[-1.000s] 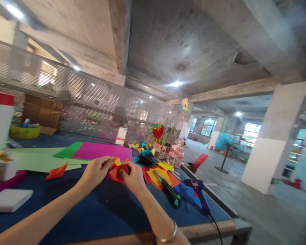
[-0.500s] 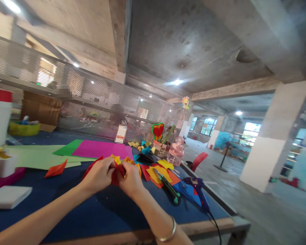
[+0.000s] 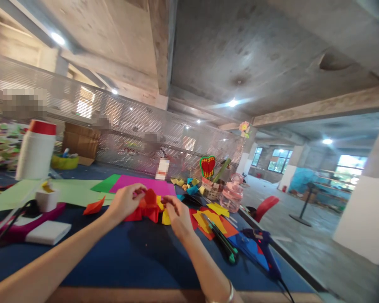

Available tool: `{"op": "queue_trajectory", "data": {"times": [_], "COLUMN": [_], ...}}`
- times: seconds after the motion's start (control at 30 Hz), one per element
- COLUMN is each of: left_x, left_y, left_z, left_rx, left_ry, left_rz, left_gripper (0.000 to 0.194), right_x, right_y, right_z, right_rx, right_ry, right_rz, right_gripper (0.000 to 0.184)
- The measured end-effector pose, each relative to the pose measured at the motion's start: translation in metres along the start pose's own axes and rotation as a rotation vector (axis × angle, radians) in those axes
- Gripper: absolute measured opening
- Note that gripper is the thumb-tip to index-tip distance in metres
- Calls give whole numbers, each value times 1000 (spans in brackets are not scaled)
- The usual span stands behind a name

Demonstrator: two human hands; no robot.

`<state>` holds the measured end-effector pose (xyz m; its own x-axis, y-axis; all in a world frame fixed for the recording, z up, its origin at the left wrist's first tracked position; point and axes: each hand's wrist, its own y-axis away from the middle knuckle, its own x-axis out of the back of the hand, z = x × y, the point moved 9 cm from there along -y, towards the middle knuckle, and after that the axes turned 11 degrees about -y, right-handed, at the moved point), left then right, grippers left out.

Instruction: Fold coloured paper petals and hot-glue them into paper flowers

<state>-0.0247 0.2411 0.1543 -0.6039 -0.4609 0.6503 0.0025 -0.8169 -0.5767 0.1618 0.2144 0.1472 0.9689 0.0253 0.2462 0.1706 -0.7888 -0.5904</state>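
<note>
Folded red and orange paper pieces [image 3: 149,206] stand on the blue table between my hands, with yellow folded paper [image 3: 166,216] at their right side. My left hand [image 3: 126,203] is at the left of the red paper, its fingers bent and apart, the tips close to the paper's upper edge. At the yellow paper's right is my right hand [image 3: 179,216], fingers loosely curved and parted. Whether the fingertips touch the paper I cannot tell. A single orange folded piece [image 3: 94,206] lies left of my left hand.
Right of my right hand lie yellow and orange sheets [image 3: 213,221], a green-black utility knife [image 3: 224,242] and a blue glue gun [image 3: 265,248] with its cord. Behind are a purple sheet [image 3: 142,184] and a pink clear bottle [image 3: 231,195]. A white box [image 3: 49,232] lies left.
My hands were together on the red and yellow paper; now they have drawn apart, and the paper stands between them. The view has turned somewhat left.
</note>
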Motion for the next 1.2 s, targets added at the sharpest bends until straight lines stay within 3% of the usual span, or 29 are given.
{"op": "queue_trajectory", "data": {"times": [0.17, 0.27, 0.43, 0.6, 0.77, 0.9, 1.03, 1.1, 1.2], "left_x": [36, 37, 40, 44, 26, 13, 2, -10, -35], "left_y": [-21, -20, -26, -33, -39, -36, -13, 5, 35], "left_z": [-49, -65, -38, -15, -31, -36, -1, 38, 85], "left_rx": [246, 308, 91, 69, 122, 116, 42, -151, -412], "left_ry": [-376, -549, -521, -370, -244, -144, -154, -237, -285], "left_rz": [-71, -204, -119, -111, -180, -119, -27, -20, -113], "left_gripper": [29, 30, 33, 28, 23, 25, 24, 26, 37], "right_x": [20, 18, 15, 17, 20, 22, 21, 24, 28], "right_y": [-4, -5, -7, -8, -7, -8, -9, -9, -9], "right_z": [-6, -5, 2, 4, 6, 8, 12, 13, 9], "right_rx": [86, 103, 74, 60, 43, 40, 0, -23, -12], "right_ry": [89, 95, 42, 37, 40, 26, 16, 39, 112], "right_rz": [117, 94, 62, 58, 69, 82, 62, 78, 106], "right_gripper": [29, 26, 25, 22, 18, 18, 23, 26, 27]}}
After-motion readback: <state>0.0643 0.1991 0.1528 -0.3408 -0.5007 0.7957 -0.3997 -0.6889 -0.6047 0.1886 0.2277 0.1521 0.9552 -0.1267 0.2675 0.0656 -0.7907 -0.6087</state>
